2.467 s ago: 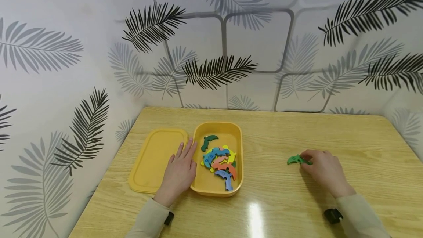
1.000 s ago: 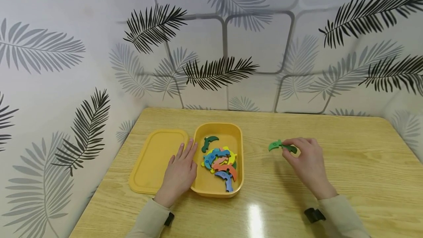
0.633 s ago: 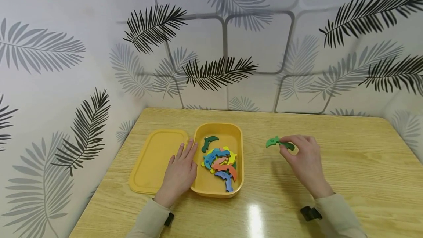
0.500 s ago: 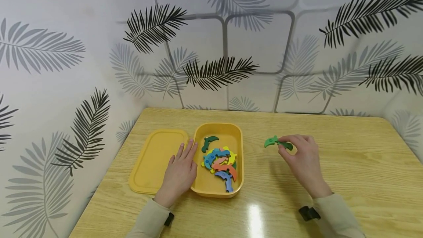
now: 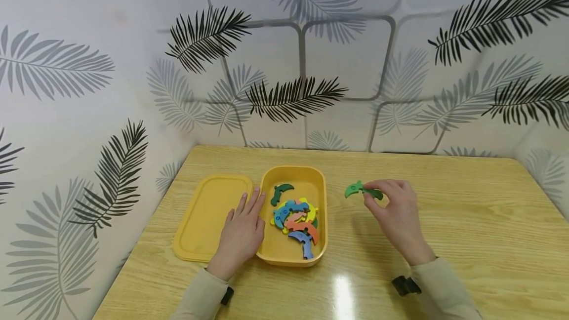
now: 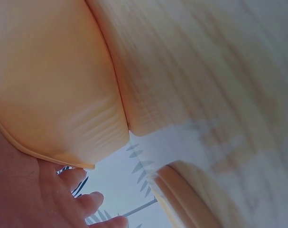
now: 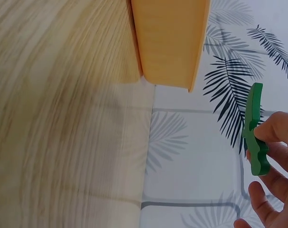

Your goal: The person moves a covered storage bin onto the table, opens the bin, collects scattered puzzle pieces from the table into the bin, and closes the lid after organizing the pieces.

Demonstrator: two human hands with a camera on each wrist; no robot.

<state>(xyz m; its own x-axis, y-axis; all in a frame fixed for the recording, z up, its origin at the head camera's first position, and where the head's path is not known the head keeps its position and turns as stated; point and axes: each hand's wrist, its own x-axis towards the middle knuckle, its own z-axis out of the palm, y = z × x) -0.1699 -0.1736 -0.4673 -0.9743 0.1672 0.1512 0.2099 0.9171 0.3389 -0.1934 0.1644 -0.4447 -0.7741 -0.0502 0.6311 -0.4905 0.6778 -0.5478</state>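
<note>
In the head view my right hand [image 5: 397, 216] pinches a green puzzle piece [image 5: 353, 189] between thumb and fingertips, above the table to the right of a yellow box [image 5: 323, 181]. The piece is curved and notched, with a small ring mark on its light green end; the right wrist view shows its thick edge. My left hand [image 5: 242, 235] lies with straight fingers along the box's left rim. Inside the box are several similar curved pieces: a dark green piece [image 5: 280, 193] apart at the back, then a heap of blue, yellow and orange pieces [image 5: 306, 226] overlapping one another.
A flat yellow lid [image 5: 195, 221] lies on the wooden table [image 5: 480, 211] left of the box, partly covered by my left hand. A wall [image 5: 338, 58] with a leaf pattern stands behind the table's far edge, and another side of it on the left.
My right hand has lifted the green puzzle piece off the right side of the table and carried it left toward the box. My left hand has stayed in place.
</note>
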